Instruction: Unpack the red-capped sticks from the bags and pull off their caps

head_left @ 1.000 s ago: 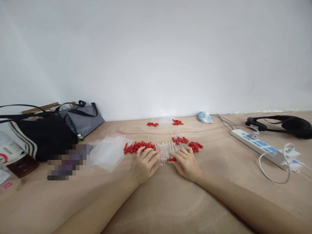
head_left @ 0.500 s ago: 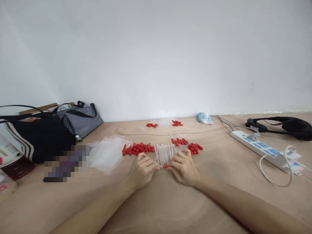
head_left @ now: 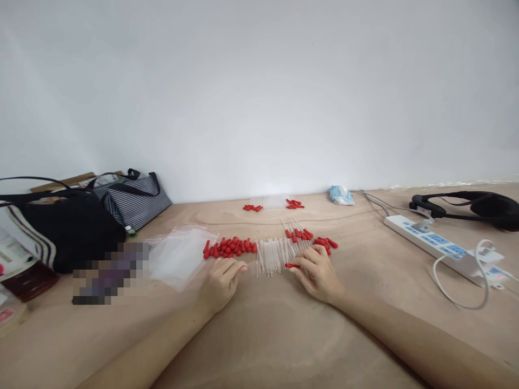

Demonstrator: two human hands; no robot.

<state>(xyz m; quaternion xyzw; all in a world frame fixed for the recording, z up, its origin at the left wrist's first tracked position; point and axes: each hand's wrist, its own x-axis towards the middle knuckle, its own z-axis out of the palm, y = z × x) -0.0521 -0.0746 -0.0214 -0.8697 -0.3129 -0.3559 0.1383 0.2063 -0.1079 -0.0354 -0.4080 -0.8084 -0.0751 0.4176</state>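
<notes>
A row of thin clear tubes (head_left: 275, 255) lies on the wooden table (head_left: 267, 335) between my hands. Loose red caps (head_left: 231, 247) are heaped left of the row, with more red caps (head_left: 325, 243) on its right. Several capped tubes (head_left: 298, 232) lie just behind. My left hand (head_left: 221, 281) is closed in a pinch on one thin clear tube that points right toward the row. My right hand (head_left: 318, 274) pinches a single red cap (head_left: 292, 265) at the row's near right end. The two hands are apart.
Clear zip bags (head_left: 180, 254) lie to the left, beside a blurred object (head_left: 109, 273), a black bag (head_left: 68, 227) and a striped bag (head_left: 135, 197). Another small pile of tubes and caps (head_left: 275, 203) sits near the wall. At right are a blue tissue pack (head_left: 340, 195), a power strip (head_left: 438, 246) and a black headset (head_left: 470, 205).
My hands, together over one tube and cap half a second ago, have parted. The left drew back to the left with the tube; the right moved up to the right with the cap.
</notes>
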